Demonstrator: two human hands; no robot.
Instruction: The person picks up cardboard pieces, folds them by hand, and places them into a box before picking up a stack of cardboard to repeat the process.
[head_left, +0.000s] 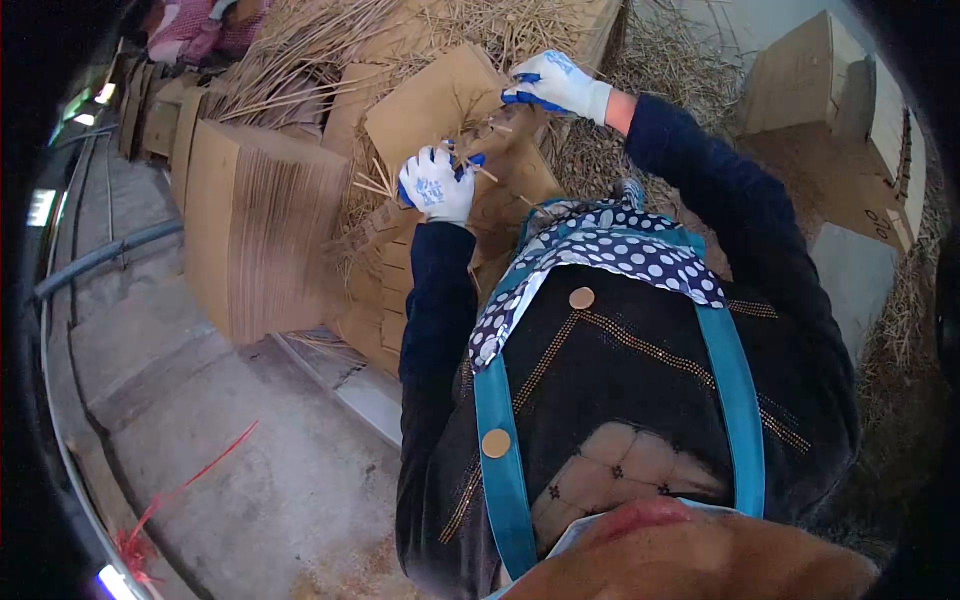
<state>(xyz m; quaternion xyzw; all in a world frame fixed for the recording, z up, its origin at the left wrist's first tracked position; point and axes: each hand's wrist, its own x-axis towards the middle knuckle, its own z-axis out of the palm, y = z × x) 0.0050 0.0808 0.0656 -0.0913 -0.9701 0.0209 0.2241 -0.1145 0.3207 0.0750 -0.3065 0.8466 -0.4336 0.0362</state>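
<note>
My left hand [436, 186], in a white glove with blue fingertips, is closed around a few thin straw stalks [375, 183] that stick out to its left. My right hand [556, 84], gloved the same way, is farther out and grips the upper right edge of a brown cardboard sheet [432, 102]. More stalks [490, 127] cross the space between the two hands. Both hands are over a pile of cardboard pieces [505, 195] and loose straw. My dark sleeves and a dotted apron with teal straps fill the lower right.
A tall stack of flat corrugated cardboard [262, 235] stands on edge at the left. Straw [320, 40] lies heaped at the back. Cardboard boxes [830, 90] sit at the upper right. A concrete floor [230, 470] with a red string [190, 480] is at the lower left.
</note>
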